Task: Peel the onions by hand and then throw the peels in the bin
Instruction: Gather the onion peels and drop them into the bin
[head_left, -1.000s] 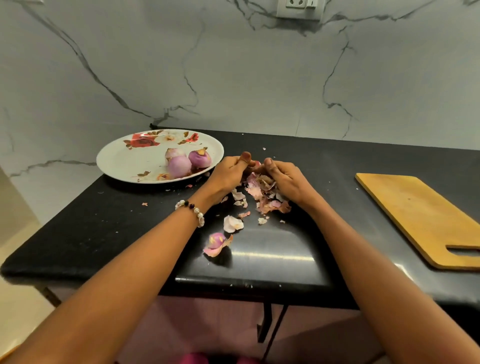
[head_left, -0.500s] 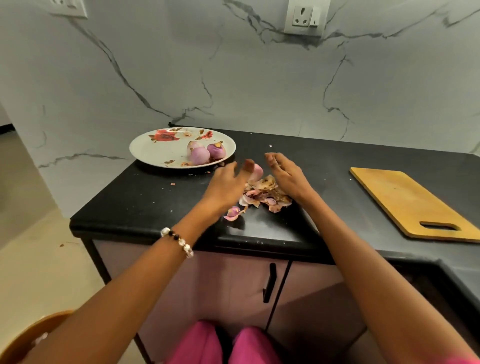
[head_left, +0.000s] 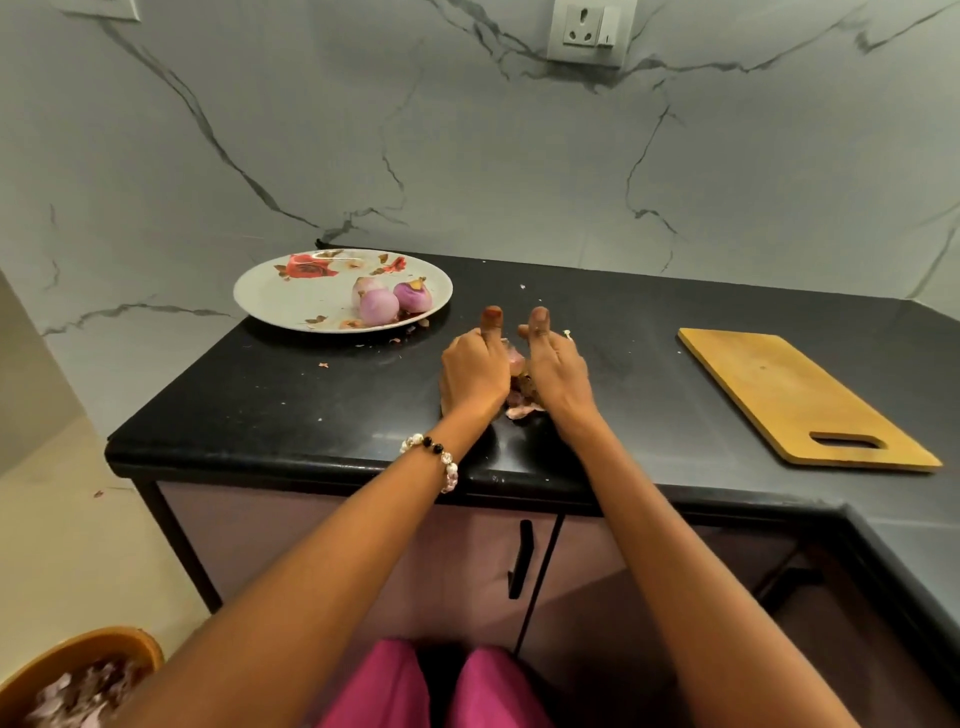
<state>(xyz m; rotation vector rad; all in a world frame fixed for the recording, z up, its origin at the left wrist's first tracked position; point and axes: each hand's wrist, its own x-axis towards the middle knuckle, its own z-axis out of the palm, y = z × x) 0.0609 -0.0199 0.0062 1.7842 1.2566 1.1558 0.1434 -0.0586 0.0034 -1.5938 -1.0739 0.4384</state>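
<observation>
A heap of pink and brown onion peels (head_left: 521, 385) lies on the black counter (head_left: 311, 400), squeezed between my two hands. My left hand (head_left: 474, 371) cups the heap from the left and my right hand (head_left: 555, 370) from the right. Both thumbs point away from me and the fingers curl in around the peels, hiding most of the heap. Three peeled purple onions (head_left: 387, 300) sit on a white flowered plate (head_left: 291, 299) at the back left. An orange-brown bin (head_left: 111, 644) with peels inside stands on the floor at the lower left.
A wooden cutting board (head_left: 795, 395) lies on the counter to the right. Small peel scraps (head_left: 323, 365) dot the counter near the plate. Cabinet doors with a black handle (head_left: 521, 558) are below the counter edge. A wall socket (head_left: 589, 31) is on the marble backsplash.
My hands have closed in from both sides and gathered the scattered peels into one heap between them. The view has pulled back, bringing the bin into sight.
</observation>
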